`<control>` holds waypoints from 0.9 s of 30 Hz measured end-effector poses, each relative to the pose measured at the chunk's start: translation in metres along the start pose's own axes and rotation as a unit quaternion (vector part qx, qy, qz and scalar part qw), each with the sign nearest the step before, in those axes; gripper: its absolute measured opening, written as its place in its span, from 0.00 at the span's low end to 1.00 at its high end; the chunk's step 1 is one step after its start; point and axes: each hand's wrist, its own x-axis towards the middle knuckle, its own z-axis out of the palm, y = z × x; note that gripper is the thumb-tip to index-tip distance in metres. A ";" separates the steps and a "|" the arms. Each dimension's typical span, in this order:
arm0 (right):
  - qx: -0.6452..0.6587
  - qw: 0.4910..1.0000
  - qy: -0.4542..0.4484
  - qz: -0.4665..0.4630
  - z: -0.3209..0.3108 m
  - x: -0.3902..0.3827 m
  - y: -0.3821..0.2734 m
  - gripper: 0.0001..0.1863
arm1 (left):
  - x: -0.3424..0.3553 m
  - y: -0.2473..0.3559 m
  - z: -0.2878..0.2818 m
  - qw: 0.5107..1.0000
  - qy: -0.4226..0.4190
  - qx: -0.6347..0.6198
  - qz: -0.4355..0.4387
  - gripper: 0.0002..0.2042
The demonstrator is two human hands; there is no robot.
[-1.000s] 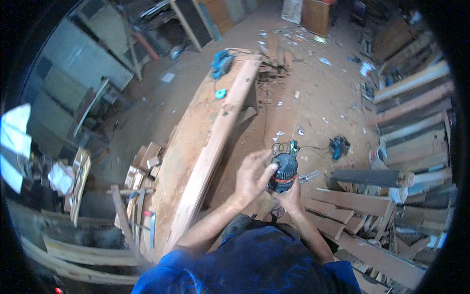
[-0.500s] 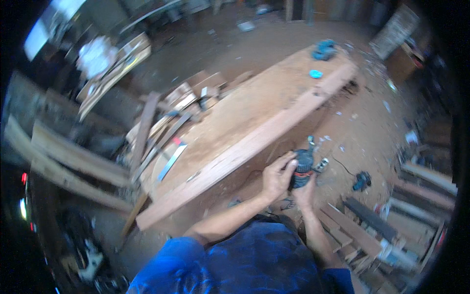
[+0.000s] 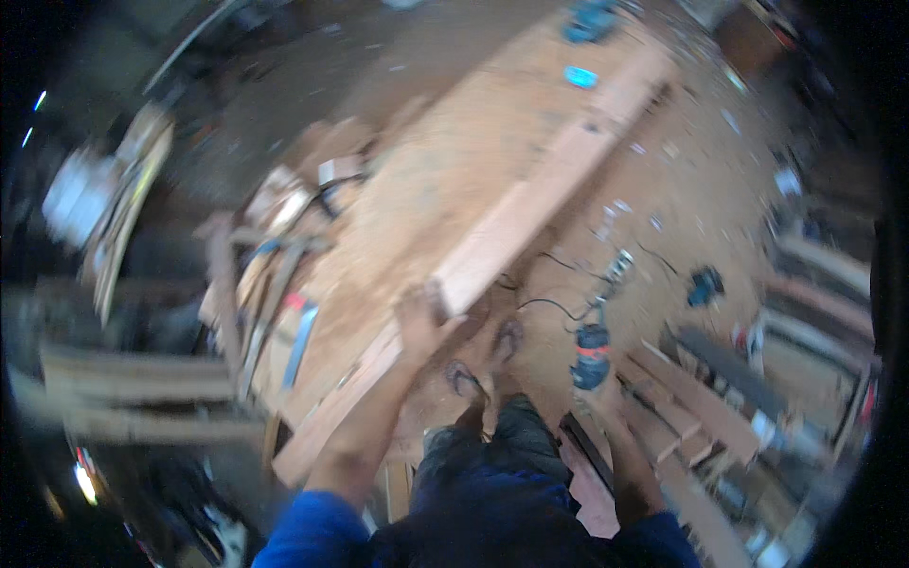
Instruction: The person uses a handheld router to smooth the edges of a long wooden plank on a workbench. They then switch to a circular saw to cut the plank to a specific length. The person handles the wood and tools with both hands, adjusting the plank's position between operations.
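My left hand (image 3: 417, 327) is on the long pinkish wooden plank (image 3: 530, 204), its fingers and thumb spanning the plank's width, slightly blurred. Beneath that plank lies a broad, sawdust-covered wooden work surface (image 3: 398, 199). To the right, my right hand (image 3: 604, 393) grips a black power tool (image 3: 591, 355) with an orange-red band, held away from the plank, with a cord near it. A blue power tool (image 3: 587, 21) and a small turquoise object (image 3: 579, 77) rest at the surface's far end. A metal straightedge (image 3: 301, 341) lies left of my left hand.
Offcuts (image 3: 284, 199) pile along the surface's left side. Long boards (image 3: 701, 398) lie stacked on the right. A teal tool (image 3: 705, 286) sits on the littered floor with cords about it. My sandalled feet are below me, beside the plank. More planks (image 3: 151, 374) stand at the lower left.
My left hand has left the black tool and moved left onto the plank. My right hand still holds the tool, now lower. The view has swung round toward the work surface.
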 end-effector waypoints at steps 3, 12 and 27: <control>-0.099 0.994 0.030 0.029 0.010 0.060 0.055 0.44 | 0.041 0.005 0.016 0.998 0.021 0.024 0.054 0.61; -0.070 0.974 0.031 0.213 0.122 0.323 0.325 0.41 | 0.056 -0.007 0.068 0.992 0.032 -0.086 0.083 0.58; -0.477 0.862 0.009 0.173 0.149 0.445 0.512 0.38 | 0.022 -0.079 0.076 0.986 0.023 0.001 0.167 0.68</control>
